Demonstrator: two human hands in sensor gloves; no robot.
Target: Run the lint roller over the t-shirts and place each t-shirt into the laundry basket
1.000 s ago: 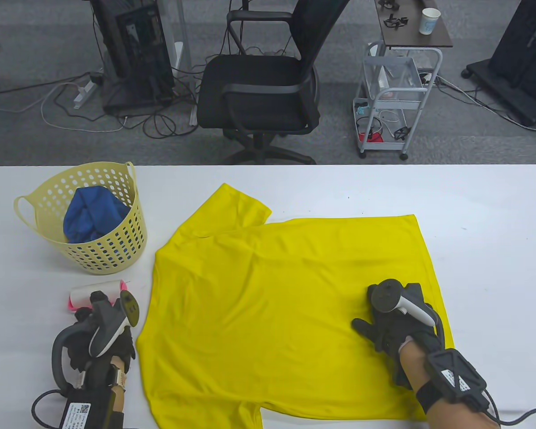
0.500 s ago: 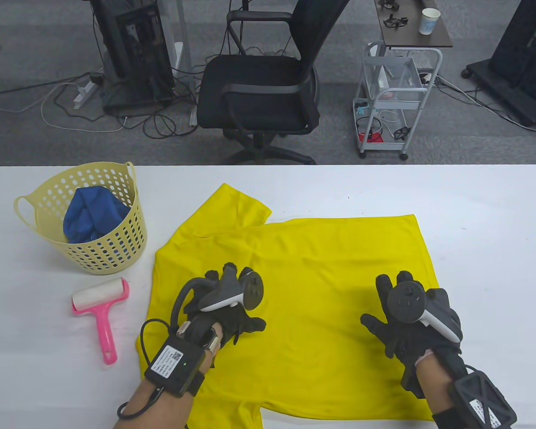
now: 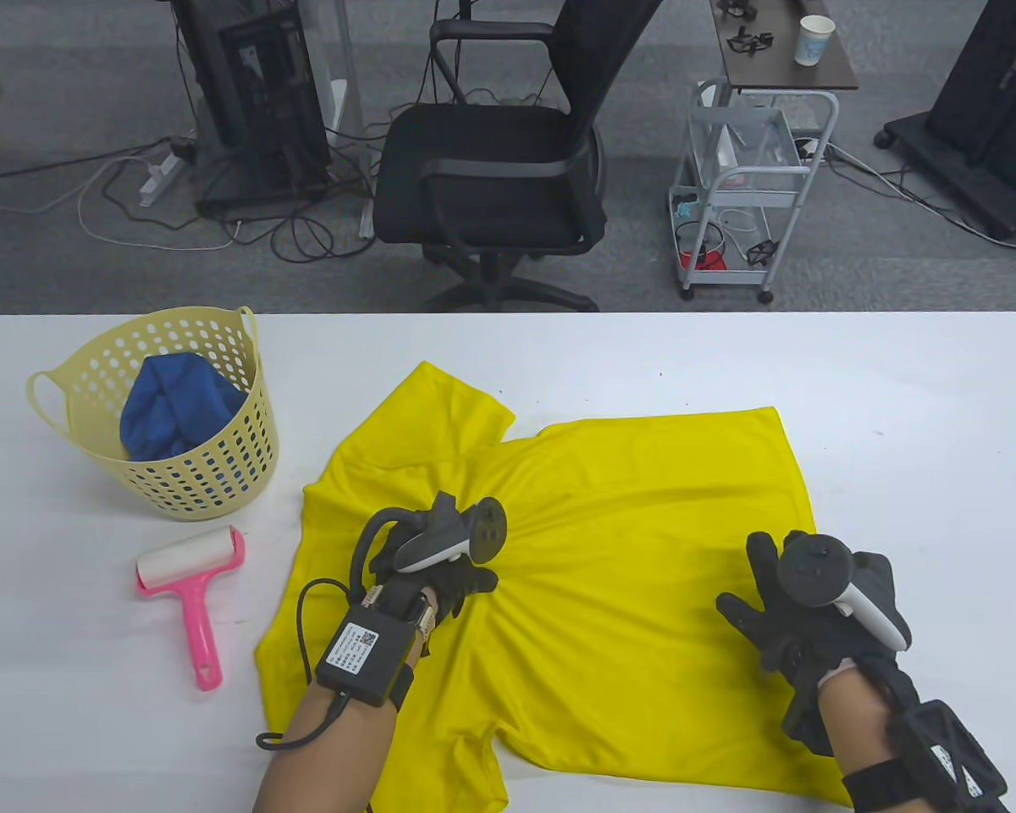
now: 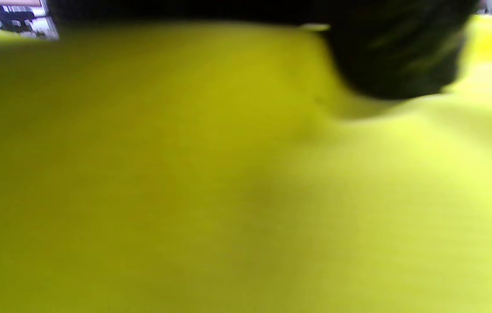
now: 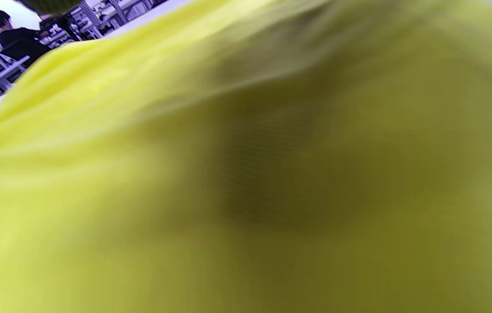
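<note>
A yellow t-shirt (image 3: 626, 525) lies spread across the white table (image 3: 940, 423). My left hand (image 3: 449, 576) sits on its left-middle part, fingers curled into the cloth, and creases fan out from it. My right hand (image 3: 779, 610) rests on the shirt's lower right with fingers spread flat. The pink-handled lint roller (image 3: 190, 584) lies on the table left of the shirt, touched by neither hand. A pale yellow laundry basket (image 3: 195, 483) at the back left holds a blue t-shirt (image 3: 178, 406). Both wrist views are blurred and filled with yellow t-shirt cloth (image 4: 228, 195) (image 5: 246, 174).
Beyond the table's far edge stand a black office chair (image 3: 491, 169) and a small white cart (image 3: 745, 186). Bare white tabletop stretches to the right of the shirt and between the basket and the left edge.
My left hand left the lint roller on the table, moved right onto the shirt and bunched the cloth, pulling the shirt's edges inward. My right hand slid slightly right and toward me.
</note>
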